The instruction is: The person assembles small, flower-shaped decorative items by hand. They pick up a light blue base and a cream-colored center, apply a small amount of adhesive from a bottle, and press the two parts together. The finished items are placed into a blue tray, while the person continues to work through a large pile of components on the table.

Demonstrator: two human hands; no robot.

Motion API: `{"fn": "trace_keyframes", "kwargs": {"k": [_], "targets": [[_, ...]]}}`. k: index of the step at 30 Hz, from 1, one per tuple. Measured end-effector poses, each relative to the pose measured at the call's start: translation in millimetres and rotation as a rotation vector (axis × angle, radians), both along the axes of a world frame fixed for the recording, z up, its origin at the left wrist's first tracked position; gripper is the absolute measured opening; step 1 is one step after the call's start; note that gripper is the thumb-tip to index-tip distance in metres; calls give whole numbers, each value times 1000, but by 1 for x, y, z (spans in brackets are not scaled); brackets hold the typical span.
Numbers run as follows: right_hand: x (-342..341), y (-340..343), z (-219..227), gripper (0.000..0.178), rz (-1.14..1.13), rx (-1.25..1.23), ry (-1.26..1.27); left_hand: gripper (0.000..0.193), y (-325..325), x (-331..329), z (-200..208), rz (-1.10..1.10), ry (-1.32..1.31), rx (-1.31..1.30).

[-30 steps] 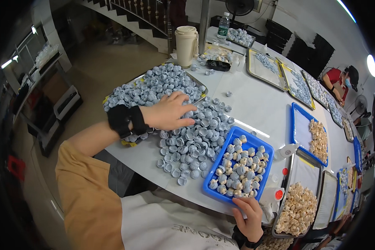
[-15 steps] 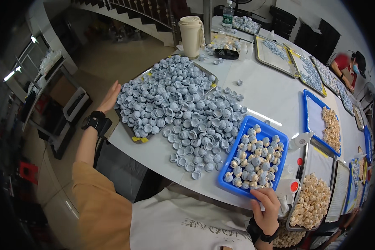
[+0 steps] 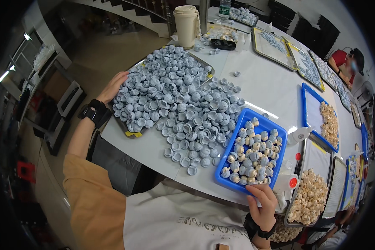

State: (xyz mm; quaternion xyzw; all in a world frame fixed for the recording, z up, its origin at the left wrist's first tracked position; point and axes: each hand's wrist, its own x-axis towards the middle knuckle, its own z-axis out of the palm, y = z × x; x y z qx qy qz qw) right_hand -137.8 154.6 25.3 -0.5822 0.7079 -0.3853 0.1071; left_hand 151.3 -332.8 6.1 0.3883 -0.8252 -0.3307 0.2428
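A large heap of light-blue, hollow, cup-shaped shells lies on a metal tray and spills onto the white table. My left hand is at the left side of the heap, fingers stretched out, fingertips touching the outermost shells; it grips nothing. Right of the spilled shells stands a blue plastic tray with small cream pieces partly covered by blue shells. At this tray's near rim is my right hand, its fingertips on the rim and its thumb apart from them.
A cream lidded cup and a black object stand beyond the heap. White bottles and a tray of cream pieces are at the right. Further trays line the table toward a person in red. Dark chair below the left edge.
My left hand has moved inward and slightly farther away, against the heap's left side. The right hand stays at the blue tray's near rim. The whole view has shifted slightly.
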Motion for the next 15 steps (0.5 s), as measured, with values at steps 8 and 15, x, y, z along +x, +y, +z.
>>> {"fn": "trace_keyframes", "kwargs": {"k": [8, 15], "targets": [[-1, 1, -4, 29, 21, -23, 11, 37, 12, -4, 5, -75, 12, -120], [0, -1, -3, 29, 39, -33, 17, 35, 27, -20, 4, -81, 24, -247]]}}
